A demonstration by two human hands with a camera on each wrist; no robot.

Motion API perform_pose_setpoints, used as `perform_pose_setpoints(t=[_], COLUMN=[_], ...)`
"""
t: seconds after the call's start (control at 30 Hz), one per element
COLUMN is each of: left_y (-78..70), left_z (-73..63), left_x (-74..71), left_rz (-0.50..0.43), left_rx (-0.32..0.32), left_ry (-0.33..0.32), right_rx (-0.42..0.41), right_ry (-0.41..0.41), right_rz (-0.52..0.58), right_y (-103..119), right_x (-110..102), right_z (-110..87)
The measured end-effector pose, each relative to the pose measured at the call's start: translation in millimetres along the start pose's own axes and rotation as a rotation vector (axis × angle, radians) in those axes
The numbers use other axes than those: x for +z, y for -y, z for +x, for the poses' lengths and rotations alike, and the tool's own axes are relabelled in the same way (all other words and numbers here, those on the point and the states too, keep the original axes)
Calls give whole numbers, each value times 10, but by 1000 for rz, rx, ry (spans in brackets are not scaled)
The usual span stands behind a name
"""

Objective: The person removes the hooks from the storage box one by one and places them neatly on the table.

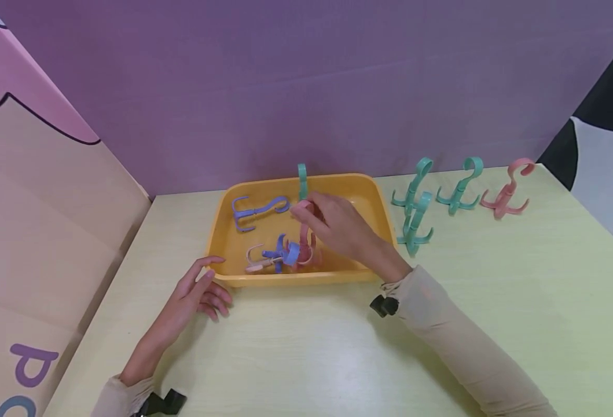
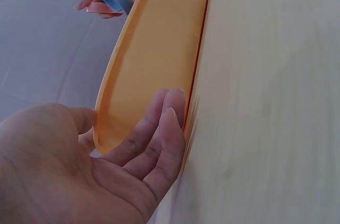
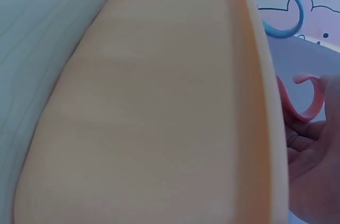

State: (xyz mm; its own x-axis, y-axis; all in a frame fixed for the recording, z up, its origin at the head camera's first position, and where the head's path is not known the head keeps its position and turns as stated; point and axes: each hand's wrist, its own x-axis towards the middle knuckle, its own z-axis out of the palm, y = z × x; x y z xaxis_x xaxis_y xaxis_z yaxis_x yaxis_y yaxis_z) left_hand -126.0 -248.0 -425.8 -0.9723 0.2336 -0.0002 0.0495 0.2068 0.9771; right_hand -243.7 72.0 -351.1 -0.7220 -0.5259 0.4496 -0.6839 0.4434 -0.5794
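A yellow tray [image 1: 264, 280] on the table holds several hook hangers in blue, pink and green. Over it, my right hand [image 1: 337, 223] pinches the curled top of a pink hook hanger [image 1: 304, 234]; its lower prongs mix with a blue hook hanger [image 1: 292, 253] and a pale pink one [image 1: 258, 266]. In the right wrist view, the tray wall hides most of that hand and the pink hook [image 3: 313, 108] shows by the fingers. My left hand [image 1: 191, 295] touches the tray's near left corner with fingers loosely extended, as the left wrist view also shows.
Inside the tray, another blue hook hanger [image 1: 256, 213] lies toward the back left, and a green hook [image 1: 303, 176] rises at the back rim. Right of the tray stand several green hook hangers [image 1: 459, 191] and a pink one [image 1: 505, 197]. A purple panel [image 1: 285, 104] borders the back.
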Motion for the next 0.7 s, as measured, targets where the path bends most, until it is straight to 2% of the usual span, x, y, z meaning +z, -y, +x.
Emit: perform_pose_setpoints(t=[0.13,0.37,0.57,0.63,0.7], left_y=[5,6,9,13,19], left_z=[0,3,3,6,7], left_x=[2,-5,-10,-11,-9], left_rz=[1,3,1,3,5], left_rx=[2,5,16,18,20], left_ry=[-3,0,3,1,-2], right_rx=[12,-47,-126,-135,-107], right_ry=[15,8,-57,-46,-18], right_rz=[28,132,132,139,117], right_y=[21,106,166,168,157], right_x=[-14,-75,-109,-110,-107], right_z=[-8,-13,-20,-16,-12])
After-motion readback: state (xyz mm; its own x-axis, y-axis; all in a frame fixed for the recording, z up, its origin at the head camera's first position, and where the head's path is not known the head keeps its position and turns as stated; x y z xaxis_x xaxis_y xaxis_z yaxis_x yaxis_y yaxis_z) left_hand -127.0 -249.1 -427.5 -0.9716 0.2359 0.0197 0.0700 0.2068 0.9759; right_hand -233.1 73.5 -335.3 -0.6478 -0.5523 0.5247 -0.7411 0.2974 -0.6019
